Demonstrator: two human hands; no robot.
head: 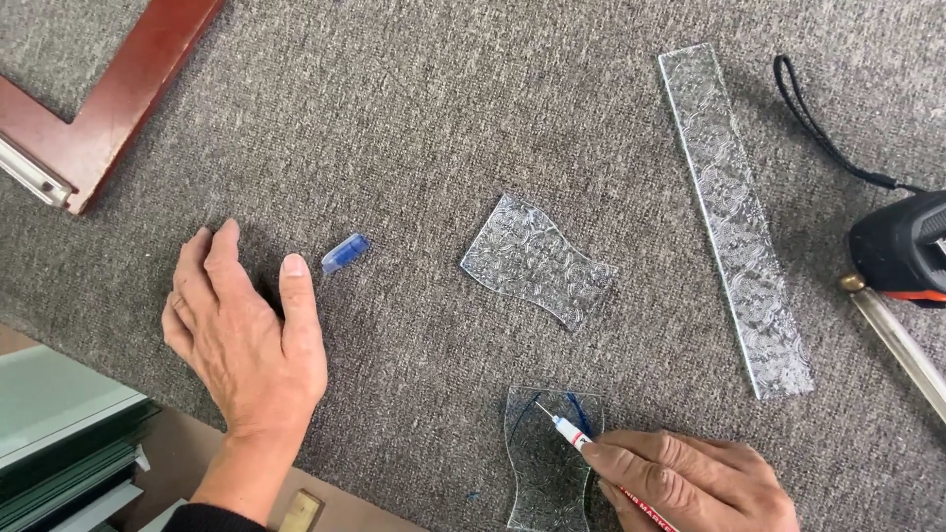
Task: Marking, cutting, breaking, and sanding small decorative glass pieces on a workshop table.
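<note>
While pinching a white-and-red marker (591, 453), right hand (690, 483) grip pressed together, tip set on a curved glass piece (542, 463) with blue lines, just left of the fingers. Left hand (246, 335) grip spread flat on the grey carpeted tabletop (414, 128), holding nothing. Just beyond its thumb, a blue cap (345, 253). Farther up from the marker, a second textured glass piece (537, 261); up and right, a long glass strip (734, 217). Well right, probably a tape measure (902, 246).
</note>
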